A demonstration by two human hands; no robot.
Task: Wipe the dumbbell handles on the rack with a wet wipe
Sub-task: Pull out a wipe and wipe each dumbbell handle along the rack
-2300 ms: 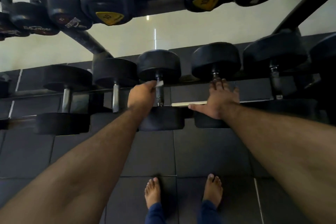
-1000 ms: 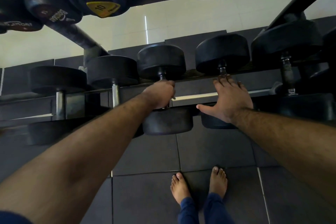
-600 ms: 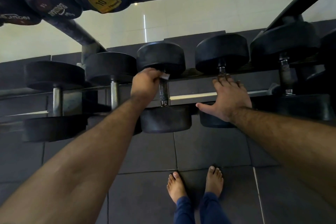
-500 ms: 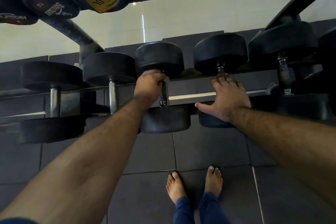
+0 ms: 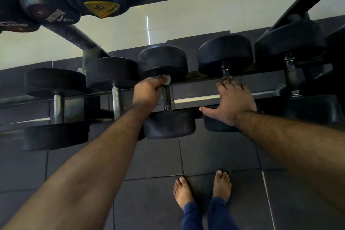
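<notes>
— Two hands are on the lower shelf of the rack (image 5: 196, 76). What has the left hand (image 5: 147, 92) got?

— Its fingers (image 5: 158, 82) are clenched round the far end of a dumbbell handle (image 5: 166, 97), right under the far weight of that dumbbell (image 5: 162, 62). A scrap of white wet wipe (image 5: 168, 78) pokes out beside the knuckles; most of the wipe is buried in the fist.

— And the right hand (image 5: 233, 101)?

— It lies flat on the next dumbbell (image 5: 225, 55) to the right of that one, fingers straight, thumb stuck out sideways, gripping nothing. It covers nearly all of that handle; only a short bit of metal shows past the fingertips.

— Anything else hard to read?

— To the left of the wiped dumbbell stand two more dumbbells (image 5: 112, 73) with bare steel handles. Right of it, another one (image 5: 288, 43) runs into shadow at the frame edge. Above, the top shelf's dumbbells are cut off; one yellow label (image 5: 100, 8) reads 10. Bare feet (image 5: 183, 194) stand on the dark floor tiles (image 5: 158, 158) below.
</notes>
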